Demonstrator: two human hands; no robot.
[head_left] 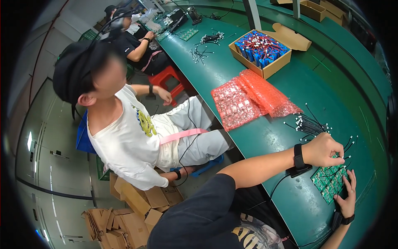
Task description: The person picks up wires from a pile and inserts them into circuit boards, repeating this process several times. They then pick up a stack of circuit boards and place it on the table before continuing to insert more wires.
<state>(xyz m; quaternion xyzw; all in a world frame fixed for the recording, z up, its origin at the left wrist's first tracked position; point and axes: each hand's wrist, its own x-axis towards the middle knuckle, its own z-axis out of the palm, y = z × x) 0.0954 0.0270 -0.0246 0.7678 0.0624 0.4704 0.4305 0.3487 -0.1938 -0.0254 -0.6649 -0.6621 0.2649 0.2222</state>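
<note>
While red bubble wrap [269,97] lies farther off, black cables [309,125] sit bunched, presumably for easy reach, beside the left hand [324,151], its grip pinched closed (on what, I can't tell) over green circuit boards [324,182], which the right hand [347,194], fingers spread, seems to steady on the worktop [367,159].

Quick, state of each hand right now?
Left hand: closed in a pinch over the green circuit boards; what it grips can't be told.
Right hand: open, fingers spread at the boards' edge.
</note>
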